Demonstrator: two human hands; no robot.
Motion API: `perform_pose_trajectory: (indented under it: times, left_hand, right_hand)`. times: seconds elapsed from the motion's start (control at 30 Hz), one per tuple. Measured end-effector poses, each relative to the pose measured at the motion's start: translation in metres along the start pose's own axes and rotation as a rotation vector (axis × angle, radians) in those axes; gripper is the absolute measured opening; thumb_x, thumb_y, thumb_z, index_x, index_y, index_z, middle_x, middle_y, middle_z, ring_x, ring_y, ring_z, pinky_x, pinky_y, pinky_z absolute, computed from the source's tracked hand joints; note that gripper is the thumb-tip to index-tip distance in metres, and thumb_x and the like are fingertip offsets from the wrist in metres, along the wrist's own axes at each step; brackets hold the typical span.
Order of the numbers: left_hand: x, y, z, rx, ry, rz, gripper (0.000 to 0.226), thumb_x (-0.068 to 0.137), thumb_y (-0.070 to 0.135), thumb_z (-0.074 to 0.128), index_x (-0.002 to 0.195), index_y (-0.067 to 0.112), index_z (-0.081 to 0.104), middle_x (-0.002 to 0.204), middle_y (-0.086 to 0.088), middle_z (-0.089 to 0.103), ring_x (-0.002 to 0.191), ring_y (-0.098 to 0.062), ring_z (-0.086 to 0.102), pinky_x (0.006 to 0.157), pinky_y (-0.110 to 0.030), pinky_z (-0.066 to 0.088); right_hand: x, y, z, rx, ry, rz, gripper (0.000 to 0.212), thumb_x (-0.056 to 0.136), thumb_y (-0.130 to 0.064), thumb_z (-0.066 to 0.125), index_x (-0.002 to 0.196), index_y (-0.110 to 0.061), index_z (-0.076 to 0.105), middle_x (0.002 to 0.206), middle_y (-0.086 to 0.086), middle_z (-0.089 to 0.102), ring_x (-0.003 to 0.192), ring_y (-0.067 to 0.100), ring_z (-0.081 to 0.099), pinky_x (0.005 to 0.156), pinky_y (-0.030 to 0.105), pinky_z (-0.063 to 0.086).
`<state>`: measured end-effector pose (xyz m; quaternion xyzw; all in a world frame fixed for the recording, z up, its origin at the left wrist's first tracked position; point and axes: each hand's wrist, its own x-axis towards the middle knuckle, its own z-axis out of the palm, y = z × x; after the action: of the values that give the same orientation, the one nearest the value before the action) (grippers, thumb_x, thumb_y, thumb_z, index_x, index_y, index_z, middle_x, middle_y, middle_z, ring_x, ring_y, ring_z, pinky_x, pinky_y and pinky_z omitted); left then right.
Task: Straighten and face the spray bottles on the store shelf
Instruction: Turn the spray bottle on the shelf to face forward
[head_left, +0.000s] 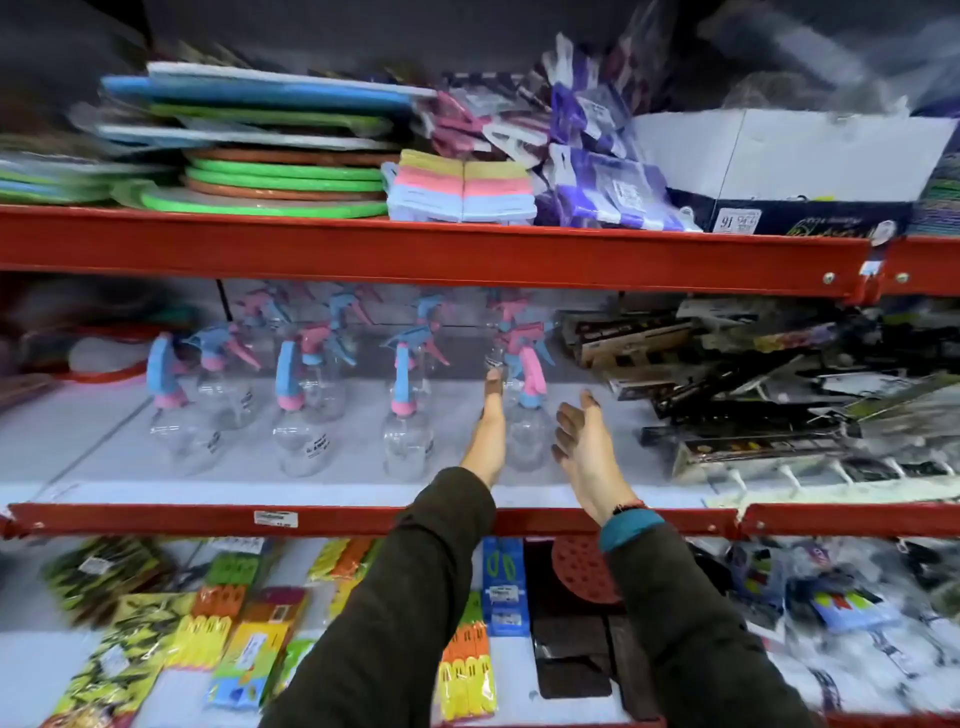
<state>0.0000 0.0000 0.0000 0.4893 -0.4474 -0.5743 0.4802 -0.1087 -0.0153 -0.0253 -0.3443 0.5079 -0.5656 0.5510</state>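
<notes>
Several clear spray bottles with pink and blue trigger heads stand in rows on the white middle shelf (78, 447). The front row holds a left bottle (179, 421), a second bottle (304, 428), a third bottle (408, 431) and a right bottle (527, 415) with a pink head. My left hand (488, 423) is flat and open just left of the right bottle, fingers pointing to the back. My right hand (582, 441) is open just right of the same bottle, palm turned toward it. Neither hand grips anything. More bottles stand blurred behind.
Dark boxed packs (737, 415) lie piled on the shelf right of the bottles. A red shelf beam (415, 254) runs overhead, another red beam (322, 519) along the front edge. Stacked mats (280, 182) and sponges (462, 187) lie above; packaged goods (234, 639) fill the lower shelf.
</notes>
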Motion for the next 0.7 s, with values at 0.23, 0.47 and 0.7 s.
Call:
perform_pose_trajectory:
  times: [0.23, 0.47, 0.7]
  left_hand:
    - [0.016, -0.006, 0.011, -0.063, 0.01, -0.027, 0.077, 0.096, 0.063, 0.011, 0.148, 0.011, 0.035, 0.129, -0.003, 0.053, 0.111, -0.013, 0.047, 0.095, -0.026, 0.031]
    - [-0.009, -0.016, 0.007, 0.015, -0.016, -0.022, 0.086, 0.089, 0.075, 0.015, 0.144, 0.015, 0.046, 0.14, -0.013, 0.059, 0.132, -0.023, 0.053, 0.108, -0.032, 0.038]
    - [-0.036, -0.017, 0.014, 0.11, -0.066, 0.027, 0.069, 0.1, 0.055, 0.014, 0.151, 0.011, 0.028, 0.153, -0.013, 0.039, 0.126, -0.009, 0.038, 0.107, -0.028, 0.026]
  right_hand:
    - [0.013, 0.0, -0.001, -0.073, -0.078, 0.025, 0.063, 0.104, -0.05, 0.025, 0.144, -0.008, 0.047, 0.142, 0.012, 0.055, 0.119, 0.02, 0.051, 0.1, 0.031, 0.034]
    - [-0.008, 0.014, -0.022, -0.122, -0.117, 0.0, 0.059, 0.104, -0.046, 0.031, 0.146, -0.007, 0.045, 0.138, 0.003, 0.052, 0.128, 0.015, 0.046, 0.111, 0.033, 0.034]
    - [-0.028, 0.029, -0.031, -0.271, -0.057, -0.095, 0.046, 0.102, -0.044, 0.033, 0.124, -0.019, 0.064, 0.109, -0.006, 0.067, 0.105, 0.014, 0.06, 0.113, 0.041, 0.042]
